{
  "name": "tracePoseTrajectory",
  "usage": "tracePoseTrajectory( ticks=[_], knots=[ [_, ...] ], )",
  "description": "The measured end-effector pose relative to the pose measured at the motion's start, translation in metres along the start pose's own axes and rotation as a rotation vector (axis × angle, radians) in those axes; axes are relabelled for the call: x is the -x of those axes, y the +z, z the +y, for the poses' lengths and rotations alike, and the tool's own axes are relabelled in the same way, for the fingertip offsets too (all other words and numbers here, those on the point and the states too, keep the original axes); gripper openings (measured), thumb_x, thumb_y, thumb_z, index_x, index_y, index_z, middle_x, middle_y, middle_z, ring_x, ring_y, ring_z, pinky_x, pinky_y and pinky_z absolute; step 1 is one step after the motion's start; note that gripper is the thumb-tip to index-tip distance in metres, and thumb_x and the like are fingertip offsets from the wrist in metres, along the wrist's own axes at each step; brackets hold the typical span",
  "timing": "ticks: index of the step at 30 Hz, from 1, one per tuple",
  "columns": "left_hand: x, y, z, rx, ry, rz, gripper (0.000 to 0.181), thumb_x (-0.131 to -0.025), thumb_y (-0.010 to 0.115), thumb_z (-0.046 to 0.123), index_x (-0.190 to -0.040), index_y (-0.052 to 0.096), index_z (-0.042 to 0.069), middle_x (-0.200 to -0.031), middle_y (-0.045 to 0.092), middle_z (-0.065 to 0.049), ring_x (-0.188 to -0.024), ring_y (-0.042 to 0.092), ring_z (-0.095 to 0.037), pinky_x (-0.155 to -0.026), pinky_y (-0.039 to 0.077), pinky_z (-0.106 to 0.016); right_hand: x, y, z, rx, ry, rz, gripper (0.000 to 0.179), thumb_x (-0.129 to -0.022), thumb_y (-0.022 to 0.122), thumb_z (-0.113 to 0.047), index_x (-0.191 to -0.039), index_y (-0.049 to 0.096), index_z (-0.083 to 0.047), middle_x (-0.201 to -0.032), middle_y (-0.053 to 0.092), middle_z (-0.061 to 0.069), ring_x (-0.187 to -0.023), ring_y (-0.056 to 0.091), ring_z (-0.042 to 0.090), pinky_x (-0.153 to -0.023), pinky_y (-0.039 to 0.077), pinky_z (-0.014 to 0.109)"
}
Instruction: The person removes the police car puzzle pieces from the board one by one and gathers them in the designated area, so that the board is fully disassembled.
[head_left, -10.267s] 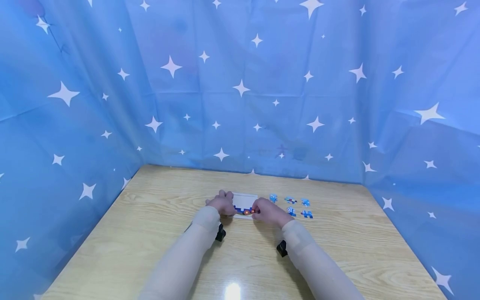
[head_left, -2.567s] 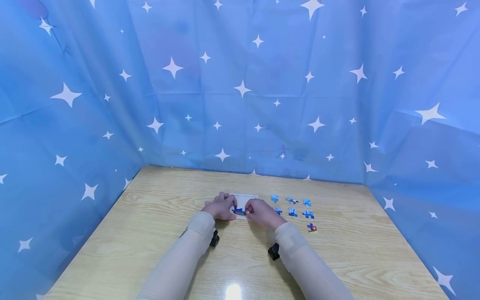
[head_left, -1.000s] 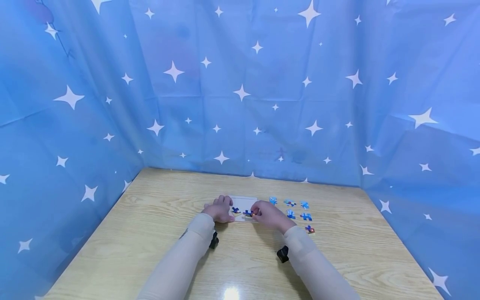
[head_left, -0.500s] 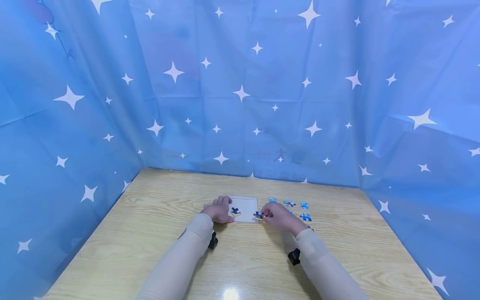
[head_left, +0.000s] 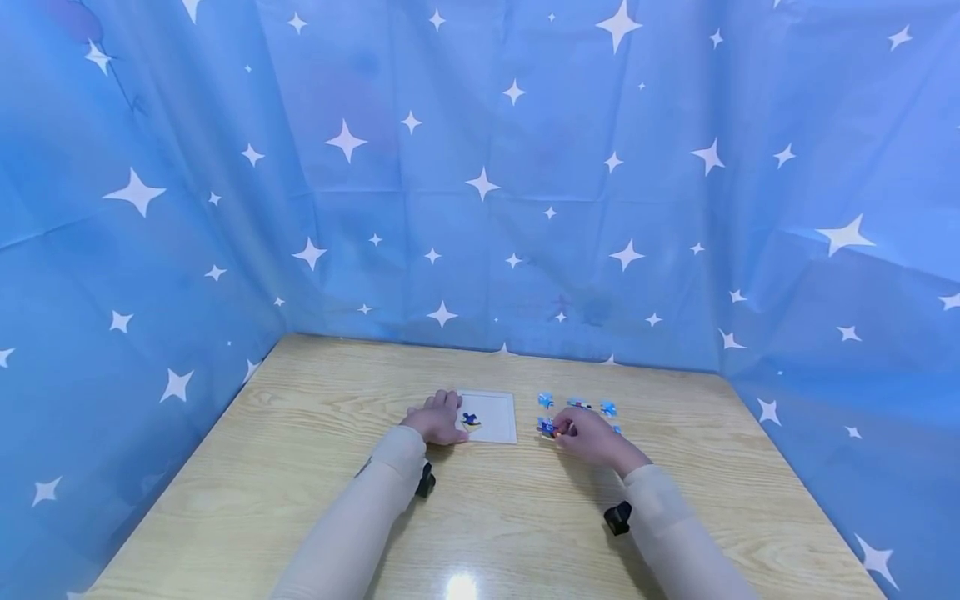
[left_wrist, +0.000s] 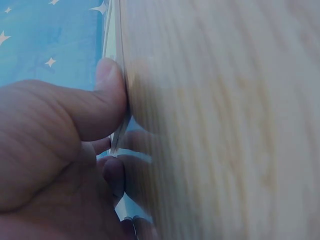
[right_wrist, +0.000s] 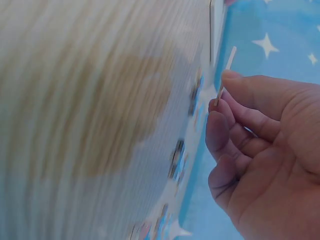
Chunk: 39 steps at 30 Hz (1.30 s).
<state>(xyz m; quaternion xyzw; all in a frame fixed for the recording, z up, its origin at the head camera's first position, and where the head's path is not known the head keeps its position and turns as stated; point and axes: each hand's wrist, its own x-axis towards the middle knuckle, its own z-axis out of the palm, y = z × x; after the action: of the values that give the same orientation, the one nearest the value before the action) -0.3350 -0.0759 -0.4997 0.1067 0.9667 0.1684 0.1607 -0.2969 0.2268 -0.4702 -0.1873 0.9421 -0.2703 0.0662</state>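
Note:
My left hand [head_left: 437,419] holds the left side of a shallow white puzzle tray [head_left: 498,417], its thumb [left_wrist: 109,82] at the near edge and the other fingers along the left. Inside the tray, toward the lower left, lies one dark blue and yellow jigsaw piece [head_left: 470,419]. Off to the right of the tray, my right hand [head_left: 592,437] pinches a jigsaw piece between thumb and fingers, low over the table. In the right wrist view that held jigsaw piece [right_wrist: 230,60] shows edge-on as a thin pale strip. Its printed face is partly hidden.
Loose blue jigsaw pieces lie in rows on the right: one jigsaw piece [head_left: 545,400] behind the right hand, another jigsaw piece [head_left: 608,409] farther right. The right hand covers some others. A blue star-print curtain [head_left: 480,250] stands behind the wooden table [head_left: 300,467].
Earlier several pieces lay joined along the tray's near edge; now only one stays in it. My right hand has carried a piece rightward out of the tray. The left hand has barely moved.

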Motion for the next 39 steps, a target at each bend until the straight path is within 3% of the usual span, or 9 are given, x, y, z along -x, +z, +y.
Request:
tracePoseTrajectory(
  ticks=[8, 16, 23, 28, 39],
  knots=[
    [0.002, 0.001, 0.006, 0.034, -0.026, 0.023, 0.074, -0.098, 0.067, 0.040, -0.157, 0.033, 0.010, -0.162, 0.022, -0.014, -0.145, 0.029, -0.035, -0.109, 0.027, -0.061, 0.014, -0.007, 0.014, -0.021, -0.007, -0.006, 0.014, -0.094, 0.069, -0.001, -0.108, 0.069, 0.001, -0.094, 0.063, 0.002, -0.085, 0.057, 0.015, -0.077, 0.050, 0.038],
    [0.003, 0.003, 0.006, 0.078, -0.061, 0.055, 0.073, -0.095, 0.072, 0.037, -0.153, 0.036, 0.011, -0.159, 0.028, -0.009, -0.131, 0.038, -0.032, -0.104, 0.031, -0.054, 0.022, -0.011, 0.020, 0.002, 0.019, 0.000, 0.014, -0.093, 0.068, 0.001, -0.107, 0.069, 0.001, -0.096, 0.064, 0.004, -0.088, 0.059, 0.017, -0.080, 0.051, 0.040],
    [0.017, -0.006, 0.013, 0.079, -0.071, 0.075, 0.073, -0.092, 0.075, 0.037, -0.152, 0.040, 0.014, -0.163, 0.029, -0.005, -0.141, 0.030, -0.034, -0.111, 0.017, -0.064, 0.031, -0.014, 0.023, 0.030, 0.072, -0.013, 0.013, -0.089, 0.074, 0.001, -0.100, 0.069, -0.002, -0.090, 0.062, 0.001, -0.083, 0.056, 0.016, -0.075, 0.050, 0.037],
    [0.026, -0.013, 0.019, 0.031, -0.077, 0.073, 0.068, -0.093, 0.074, 0.036, -0.150, 0.044, 0.014, -0.162, 0.030, -0.004, -0.143, 0.026, -0.034, -0.109, 0.014, -0.067, 0.035, -0.012, 0.026, 0.053, 0.082, -0.024, 0.012, -0.088, 0.074, 0.003, -0.098, 0.069, -0.003, -0.087, 0.062, 0.000, -0.080, 0.056, 0.015, -0.072, 0.049, 0.035],
    [0.006, 0.005, 0.005, 0.035, -0.073, 0.085, 0.077, -0.093, 0.073, 0.041, -0.157, 0.036, 0.019, -0.168, 0.020, -0.001, -0.154, 0.011, -0.034, -0.111, -0.003, -0.073, 0.035, -0.013, 0.031, 0.048, 0.083, -0.036, 0.013, -0.087, 0.072, 0.006, -0.098, 0.069, -0.001, -0.088, 0.062, 0.003, -0.080, 0.057, 0.016, -0.072, 0.050, 0.037]
  ],
)
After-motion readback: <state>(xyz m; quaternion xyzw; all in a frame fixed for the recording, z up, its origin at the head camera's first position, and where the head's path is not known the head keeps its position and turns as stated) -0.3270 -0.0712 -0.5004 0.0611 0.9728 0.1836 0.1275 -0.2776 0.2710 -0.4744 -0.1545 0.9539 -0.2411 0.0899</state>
